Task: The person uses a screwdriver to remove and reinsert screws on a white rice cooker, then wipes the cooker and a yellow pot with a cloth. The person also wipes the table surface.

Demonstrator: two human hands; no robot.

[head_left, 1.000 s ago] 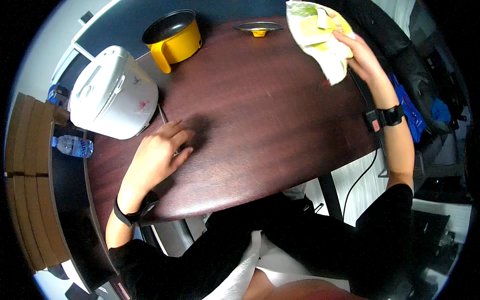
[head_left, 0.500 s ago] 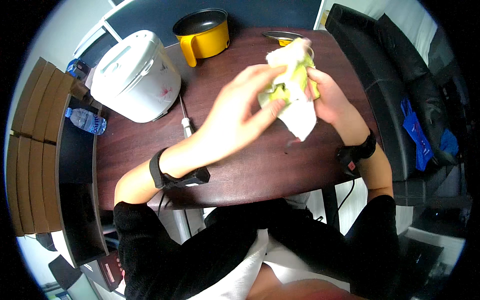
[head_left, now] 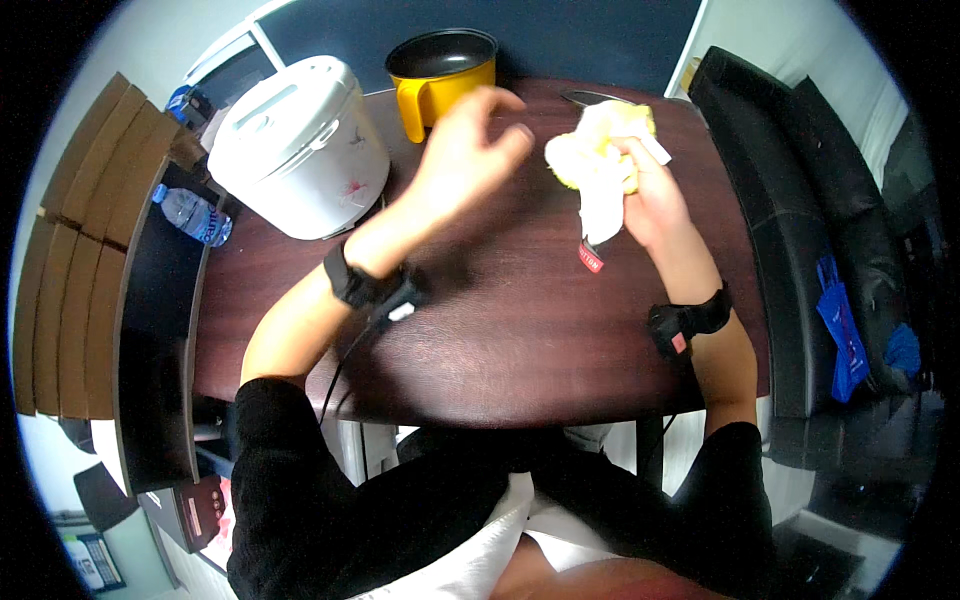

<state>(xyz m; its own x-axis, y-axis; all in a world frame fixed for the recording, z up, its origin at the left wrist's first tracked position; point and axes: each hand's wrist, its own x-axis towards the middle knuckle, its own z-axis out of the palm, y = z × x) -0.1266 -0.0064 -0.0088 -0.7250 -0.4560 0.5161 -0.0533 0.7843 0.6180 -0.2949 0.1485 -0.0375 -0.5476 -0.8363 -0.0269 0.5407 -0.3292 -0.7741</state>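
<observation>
A soft yellow-and-white cloth (head_left: 595, 150) with a red label hanging from its lower end is gripped in my right hand (head_left: 657, 205), held above the right part of the table. My left hand (head_left: 465, 160) is raised over the middle of the table, its fingers spread and slightly blurred, with nothing in them. Just beyond it is a yellow pot (head_left: 462, 95) with a black inside and a yellow handle. A dark-rimmed lid (head_left: 575, 96) lies at the far edge, partly hidden by the cloth.
On the left of the dark wooden table (head_left: 480, 370) stands a white rice cooker (head_left: 300, 150). A water bottle (head_left: 195, 215) lies on a shelf beside cardboard boxes (head_left: 85, 270). To the right is a black sofa (head_left: 760, 260) with a blue bag (head_left: 842, 330).
My left hand has let go of the cloth and moved left and up, toward the pot. The cloth stays in my right hand, its red label now showing.
</observation>
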